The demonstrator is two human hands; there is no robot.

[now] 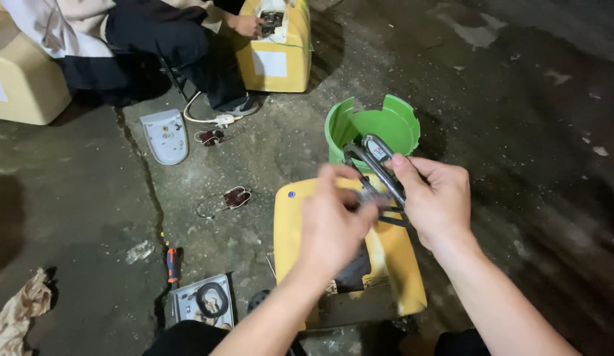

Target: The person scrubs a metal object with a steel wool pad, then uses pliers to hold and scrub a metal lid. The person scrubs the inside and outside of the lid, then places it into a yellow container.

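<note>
My right hand grips a dark looped metal part with a grey curved tube, held above a yellow box-shaped appliance casing. My left hand is closed on the lower end of the same part, fingers pinched around it. Both hands meet over the casing's open top. A green plastic bucket with notches cut in its rim stands just behind the part.
Another person sits at the top left, a hand on a second yellow casing. On the concrete floor lie a white plastic cover, two small brown parts with wires, a red-handled screwdriver, a metal plate with a black ring and a crumpled rag.
</note>
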